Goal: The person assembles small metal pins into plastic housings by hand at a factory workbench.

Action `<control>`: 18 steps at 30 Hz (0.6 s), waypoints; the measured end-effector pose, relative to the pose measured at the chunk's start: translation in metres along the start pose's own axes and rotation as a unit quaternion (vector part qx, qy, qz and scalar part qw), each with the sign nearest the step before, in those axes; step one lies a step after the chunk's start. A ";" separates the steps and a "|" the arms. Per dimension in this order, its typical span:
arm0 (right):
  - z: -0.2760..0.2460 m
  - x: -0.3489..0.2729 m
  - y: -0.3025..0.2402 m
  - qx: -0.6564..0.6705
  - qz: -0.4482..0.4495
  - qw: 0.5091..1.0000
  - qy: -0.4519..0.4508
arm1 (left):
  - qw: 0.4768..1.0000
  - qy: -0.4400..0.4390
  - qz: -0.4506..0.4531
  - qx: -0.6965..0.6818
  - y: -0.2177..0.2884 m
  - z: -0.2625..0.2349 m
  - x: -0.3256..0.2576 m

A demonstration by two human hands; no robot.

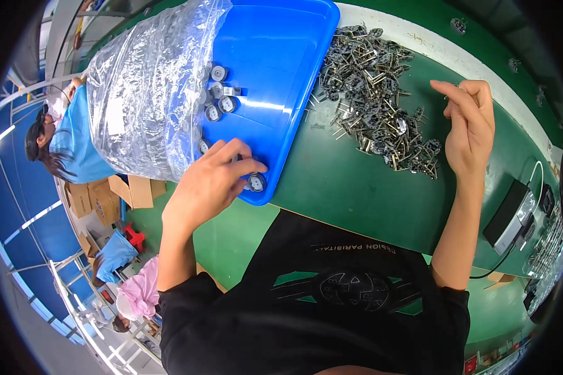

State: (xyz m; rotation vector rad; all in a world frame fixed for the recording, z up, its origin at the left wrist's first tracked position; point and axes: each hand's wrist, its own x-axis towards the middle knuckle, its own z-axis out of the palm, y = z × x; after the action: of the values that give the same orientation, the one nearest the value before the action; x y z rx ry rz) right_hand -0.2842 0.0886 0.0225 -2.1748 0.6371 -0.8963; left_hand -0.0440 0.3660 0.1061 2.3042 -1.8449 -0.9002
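My left hand (209, 181) reaches over the near corner of a blue plastic tray (275, 81). Its thumb and fingers curl round a small round grey plastic part (256, 182) with a lighter face. Several similar round grey parts (228, 104) lie in the tray against a clear plastic bag (144, 87). My right hand (469, 128) is raised over the green table, right of a heap of small black parts with metal pins (375, 94). Its forefinger points left and the other fingers bend in; a tiny dark bit shows at the fingertips, too small to name.
The green tabletop (319, 162) carries the tray and the heap. At the right stands a black and white box-shaped device (510, 215) with a cable. Cardboard boxes (100, 200) stand on the floor at the left, beyond which a person in blue (84, 137) sits.
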 end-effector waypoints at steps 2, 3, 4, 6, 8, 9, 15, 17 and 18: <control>0.000 -0.001 0.002 0.012 0.017 1.000 0.009 | 1.000 -0.011 -0.010 0.027 -0.003 0.003 0.007; -0.001 0.000 0.001 0.008 0.016 1.000 0.011 | 1.000 -0.009 -0.005 0.026 -0.004 0.002 0.010; -0.002 0.001 0.001 0.020 0.019 1.000 0.008 | 0.999 0.036 0.002 0.015 -0.005 0.002 0.013; -0.006 0.002 -0.002 0.025 0.021 0.999 0.008 | 0.996 0.082 0.017 0.002 -0.008 0.000 0.020; -0.006 0.003 -0.011 0.120 0.066 0.990 0.018 | 0.988 0.138 0.053 -0.035 -0.015 -0.003 0.029; -0.005 0.004 -0.015 0.153 0.071 0.986 0.020 | 0.986 0.156 0.035 -0.048 -0.012 -0.006 0.034; 0.010 0.012 -0.053 0.237 0.054 0.970 -0.008 | 0.950 0.262 0.074 -0.153 0.044 -0.016 0.088; 0.011 0.016 -0.066 0.216 0.036 0.975 -0.023 | 0.936 0.265 0.064 -0.222 0.056 -0.013 0.099; 0.009 0.017 -0.073 0.193 0.035 0.980 -0.032 | 0.933 0.268 0.074 -0.229 0.062 -0.012 0.103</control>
State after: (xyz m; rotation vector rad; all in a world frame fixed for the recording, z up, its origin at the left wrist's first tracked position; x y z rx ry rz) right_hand -0.2543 0.1283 0.0794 -1.8144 0.4602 -0.8306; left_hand -0.0807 0.2512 0.0982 1.8487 -1.3761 -0.5285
